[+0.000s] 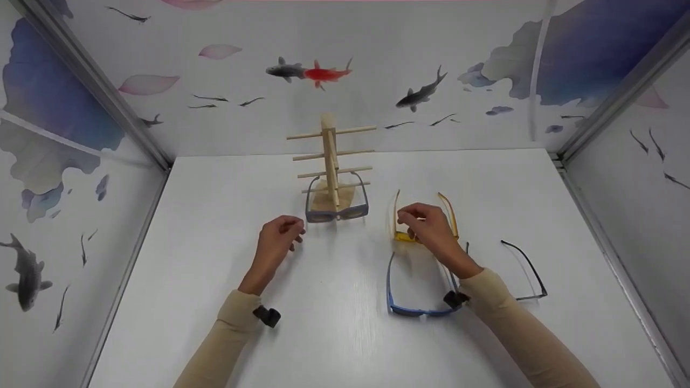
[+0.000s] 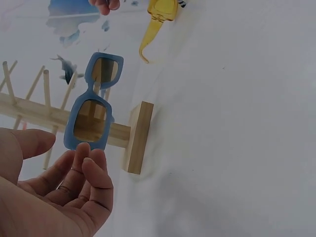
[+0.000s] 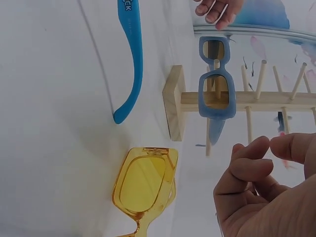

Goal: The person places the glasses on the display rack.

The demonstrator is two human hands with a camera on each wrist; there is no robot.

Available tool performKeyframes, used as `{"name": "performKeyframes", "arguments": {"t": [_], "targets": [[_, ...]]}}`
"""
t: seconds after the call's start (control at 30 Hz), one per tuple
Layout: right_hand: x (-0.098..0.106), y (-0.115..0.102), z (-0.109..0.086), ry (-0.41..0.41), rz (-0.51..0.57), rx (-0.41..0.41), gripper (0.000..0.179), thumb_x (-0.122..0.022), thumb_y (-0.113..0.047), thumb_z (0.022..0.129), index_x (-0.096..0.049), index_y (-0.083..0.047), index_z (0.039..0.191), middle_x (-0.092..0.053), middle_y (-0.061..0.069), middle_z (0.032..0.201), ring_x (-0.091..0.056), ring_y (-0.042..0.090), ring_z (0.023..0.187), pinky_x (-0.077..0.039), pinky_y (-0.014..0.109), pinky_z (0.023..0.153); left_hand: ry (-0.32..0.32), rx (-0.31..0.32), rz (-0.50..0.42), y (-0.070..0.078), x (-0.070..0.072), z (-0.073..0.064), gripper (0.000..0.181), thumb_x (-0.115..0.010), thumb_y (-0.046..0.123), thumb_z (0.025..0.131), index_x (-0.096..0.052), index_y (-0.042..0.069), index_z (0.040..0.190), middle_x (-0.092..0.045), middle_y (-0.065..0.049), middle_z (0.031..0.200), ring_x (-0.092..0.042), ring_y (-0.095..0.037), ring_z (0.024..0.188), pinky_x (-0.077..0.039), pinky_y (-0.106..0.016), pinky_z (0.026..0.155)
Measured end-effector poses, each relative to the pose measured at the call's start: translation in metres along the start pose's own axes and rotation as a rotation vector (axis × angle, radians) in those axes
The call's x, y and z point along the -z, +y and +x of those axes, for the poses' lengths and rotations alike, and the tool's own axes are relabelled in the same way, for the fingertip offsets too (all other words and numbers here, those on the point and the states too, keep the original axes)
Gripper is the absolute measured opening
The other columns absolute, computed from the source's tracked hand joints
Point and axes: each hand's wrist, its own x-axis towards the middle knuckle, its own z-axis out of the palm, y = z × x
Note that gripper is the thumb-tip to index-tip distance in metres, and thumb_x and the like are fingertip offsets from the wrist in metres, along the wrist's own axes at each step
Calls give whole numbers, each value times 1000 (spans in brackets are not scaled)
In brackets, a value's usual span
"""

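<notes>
Blue-grey sunglasses rest on the lowest pegs of a wooden display stand, lenses facing the person. Just left of them is the left hand, fingers loosely bent. In the left wrist view its thumb and fingertips stand apart with nothing between them, and the sunglasses appear beyond. The right hand hovers over yellow glasses and partly covers them in the head view. Its thumb and index tip come close together, holding nothing. The right wrist view shows the yellow glasses apart from the fingers.
Blue glasses lie on the white table nearer the person, partly under the right forearm. Dark-framed glasses lie further right, partly hidden by that arm. Panels printed with fish enclose the table at the back and sides.
</notes>
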Motion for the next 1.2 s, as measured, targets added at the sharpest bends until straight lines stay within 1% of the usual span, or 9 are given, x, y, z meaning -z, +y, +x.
{"name": "performKeyframes", "arguments": {"t": [0.07, 0.17, 0.3, 0.43, 0.6, 0.73, 0.87, 0.97, 1.2], "targets": [[2, 0, -5, -4, -3, 3, 30, -67, -25, 112, -76, 0, 123, -72, 28, 116, -64, 45, 85, -50, 25, 61, -14, 0, -11, -2, -1, -4, 30, -67, 21, 111, -73, -3, 128, -76, -19, 112, -72, -25, 94, -55, -26, 70], [4, 1, -10, 6, -17, 1, 26, -68, -26, 111, -78, -3, 121, -73, 27, 115, -64, 42, 83, -48, 23, 60, -29, 3, -28, -4, -4, -10, 29, -67, 21, 111, -73, -3, 128, -76, -20, 112, -72, -26, 94, -55, -26, 71], [7, 3, -16, 13, -60, -1, 26, -69, -29, 111, -79, -6, 120, -74, 24, 113, -63, 28, 78, -50, 24, 61, -40, -13, -47, -6, -7, -16, 29, -67, 20, 111, -73, -3, 127, -76, -20, 111, -72, -27, 96, -55, -26, 70], [10, 6, -22, -1, -86, 13, 26, -69, -28, 111, -79, -6, 119, -74, 23, 110, -61, 22, 73, -49, 25, 60, -53, -26, -52, -9, -11, -22, 28, -68, 19, 111, -74, -4, 126, -76, -20, 110, -71, -25, 96, -56, -27, 70], [15, 7, -32, -10, -96, 36, 26, -70, -27, 110, -79, -5, 120, -74, 14, 105, -63, 26, 71, -49, 28, 60, -73, -18, -51, -10, -15, -27, 27, -68, 18, 111, -73, -4, 125, -76, -21, 110, -71, -24, 96, -57, -27, 71], [17, 7, -42, -24, -112, 43, 28, -71, -28, 110, -79, -4, 123, -73, 11, 106, -66, 33, 75, -51, 29, 61, -90, -12, -62, -11, -20, -29, 25, -68, 17, 110, -74, -3, 124, -76, -21, 111, -72, -26, 99, -59, -31, 75], [17, 8, -51, -38, -136, 52, 28, -71, -29, 110, -78, -5, 124, -75, 12, 110, -66, 28, 75, -52, 30, 65, -106, -11, -61, -11, -25, -31, 25, -68, 17, 110, -74, -3, 124, -76, -21, 111, -72, -29, 101, -60, -33, 77], [19, 8, -59, -38, -158, 53, 27, -72, -28, 110, -79, -5, 123, -76, 13, 113, -65, 22, 73, -52, 31, 67, -126, -31, -47, -10, -28, -32, 27, -67, 18, 110, -74, -4, 125, -76, -21, 111, -72, -32, 102, -60, -32, 77], [27, 11, -74, -15, -184, 40, 25, -73, -25, 109, -79, -7, 125, -76, 11, 119, -71, 30, 80, -56, 29, 68, -168, -73, -40, -10, -38, -35, 29, -68, 20, 110, -73, -5, 124, -76, -19, 110, -72, -33, 102, -60, -31, 75]]}}
